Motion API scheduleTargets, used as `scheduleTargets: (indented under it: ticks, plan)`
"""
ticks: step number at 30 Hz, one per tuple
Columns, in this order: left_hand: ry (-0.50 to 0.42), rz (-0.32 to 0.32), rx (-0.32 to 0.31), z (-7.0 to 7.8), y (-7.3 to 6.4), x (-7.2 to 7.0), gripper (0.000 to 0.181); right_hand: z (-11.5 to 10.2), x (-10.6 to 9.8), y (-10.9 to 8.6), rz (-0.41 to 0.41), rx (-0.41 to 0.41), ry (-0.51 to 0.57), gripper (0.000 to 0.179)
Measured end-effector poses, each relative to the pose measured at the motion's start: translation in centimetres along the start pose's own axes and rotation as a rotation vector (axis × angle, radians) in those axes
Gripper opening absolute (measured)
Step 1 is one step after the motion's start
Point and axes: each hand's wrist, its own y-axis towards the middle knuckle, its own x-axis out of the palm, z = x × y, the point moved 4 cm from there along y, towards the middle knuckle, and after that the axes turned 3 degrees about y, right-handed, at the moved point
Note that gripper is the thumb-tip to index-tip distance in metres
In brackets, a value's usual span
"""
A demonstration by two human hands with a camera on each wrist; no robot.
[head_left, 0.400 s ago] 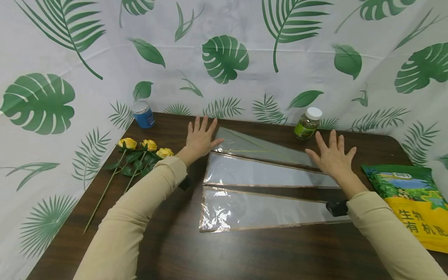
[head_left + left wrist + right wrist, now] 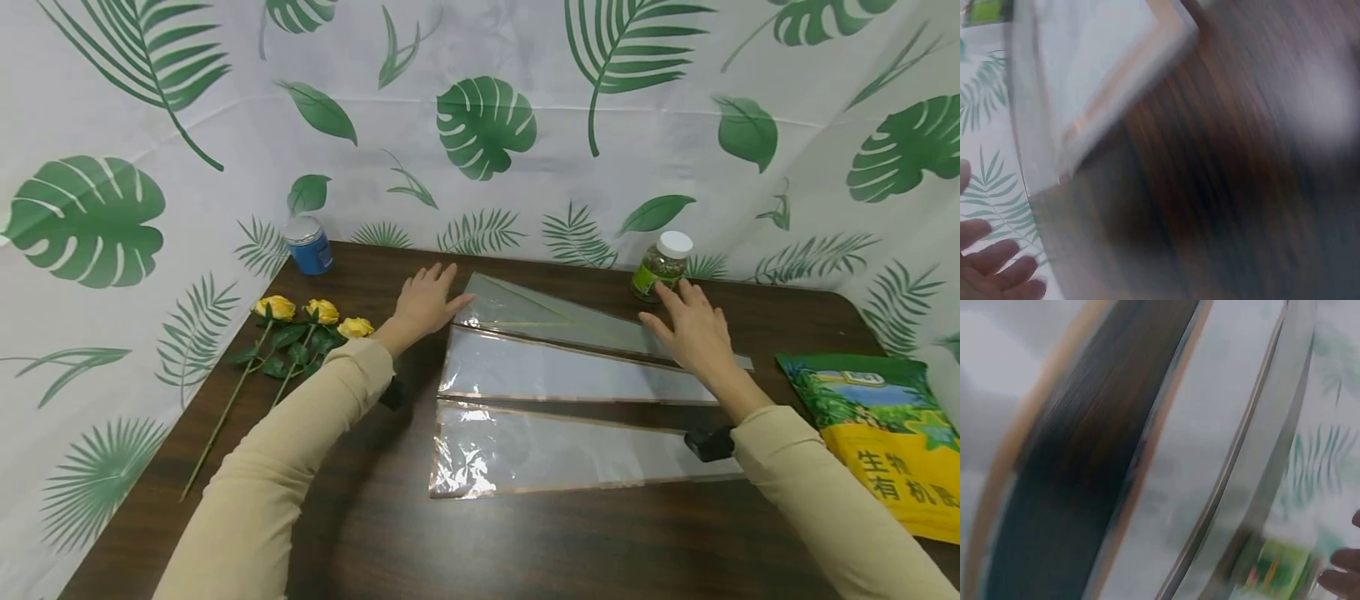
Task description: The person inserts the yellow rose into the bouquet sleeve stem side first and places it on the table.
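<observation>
Three long, tapering sheets of glossy film lie side by side on the table. The farthest is a greyish translucent sheet [image 2: 517, 307] with thin gold lines; the middle sheet [image 2: 540, 367] and the nearest sheet [image 2: 555, 454] are whitish with copper-coloured borders. My left hand [image 2: 422, 307] is at the far sheet's left corner, fingers extended and thumb pointing toward that corner. Over the narrow right ends of the sheets, my right hand [image 2: 697, 333] has its fingers loosely spread and holds nothing. Whether either hand touches film cannot be told. Both wrist views are blurred.
Yellow artificial roses [image 2: 322, 312] lie at the left. A blue tin [image 2: 309, 248] stands at the back left corner. Behind the right hand is a jar [image 2: 660, 265] with a white lid. A green and yellow bag [image 2: 885, 433] lies on the right. A leaf-print cloth [image 2: 555, 167] hangs behind.
My right hand has shifted slightly left, its fingers less spread and more relaxed. The left hand's fingers have drawn closer together and lowered a little. The sheets look unmoved.
</observation>
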Motion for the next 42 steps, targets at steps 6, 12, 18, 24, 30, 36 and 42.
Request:
scheduleTargets:
  ticks: [6, 12, 18, 24, 30, 36, 42]
  plan:
    - [-0.465, -0.022, -0.077, -0.7, -0.2, 0.5, 0.055, -5.9, 3.2, 2.9, -0.062, -0.157, 0.151, 0.053]
    - [-0.688, -0.060, -0.227, -1.2, -0.3, 1.7, 0.051, -11.3, 7.7, 5.6, -0.110, -0.293, 0.180, 0.047]
    - [-0.770, -0.078, -0.298, -1.1, -0.2, 2.8, 0.047, -14.0, 10.7, 7.5, -0.165, -0.303, 0.157, 0.047]
    - [-0.849, -0.078, -0.324, -0.7, 0.2, 2.8, 0.043, -14.9, 12.1, 8.8, -0.209, -0.277, 0.008, 0.047]
    - [-0.941, -0.080, -0.344, -1.6, 2.3, 4.0, 0.039, -15.1, 12.3, 9.2, -0.225, -0.232, -0.042, 0.047]
    - [-1.024, -0.105, -0.327, -5.2, 8.3, 10.3, 0.042, -15.0, 12.2, 9.0, -0.228, -0.201, -0.036, 0.048]
    - [-0.926, -0.094, -0.399, -0.9, 4.1, 6.1, 0.036, -14.8, 12.5, 8.8, -0.239, -0.187, -0.033, 0.049]
